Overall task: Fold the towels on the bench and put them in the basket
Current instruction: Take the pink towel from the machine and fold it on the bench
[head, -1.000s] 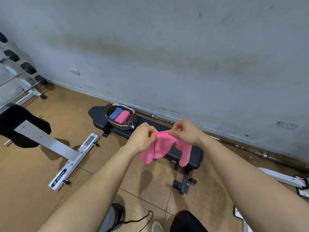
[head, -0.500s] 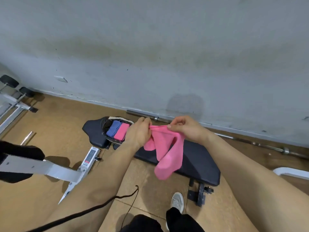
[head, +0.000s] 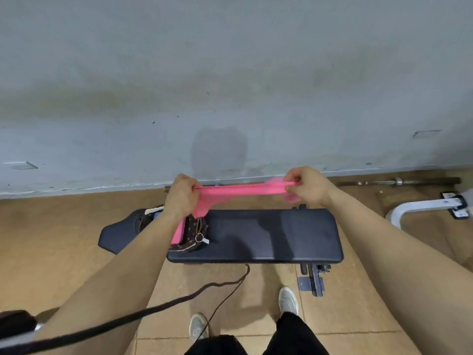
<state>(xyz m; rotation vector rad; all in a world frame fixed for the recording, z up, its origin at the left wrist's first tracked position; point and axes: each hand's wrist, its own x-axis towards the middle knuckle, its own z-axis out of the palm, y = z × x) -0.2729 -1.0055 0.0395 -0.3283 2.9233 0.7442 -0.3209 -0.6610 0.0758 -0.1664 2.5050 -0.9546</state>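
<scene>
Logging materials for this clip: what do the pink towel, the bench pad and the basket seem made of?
The pink towel: soft cloth, matte; it pulls into a band and hangs limp. The bench pad: black vinyl or leatherette, probably; smooth with faint sheen. The basket: brown dotted fabric shows at the rim; what lies beneath is unclear.

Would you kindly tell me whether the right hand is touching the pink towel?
Touching. The head view shows the right hand pinching one end of the pink towel, which stretches across to the left hand.

Black bench [head: 268,234] is standing on tan floor [head: 51,239]; basket [head: 195,230] is sitting at its left end.
</scene>
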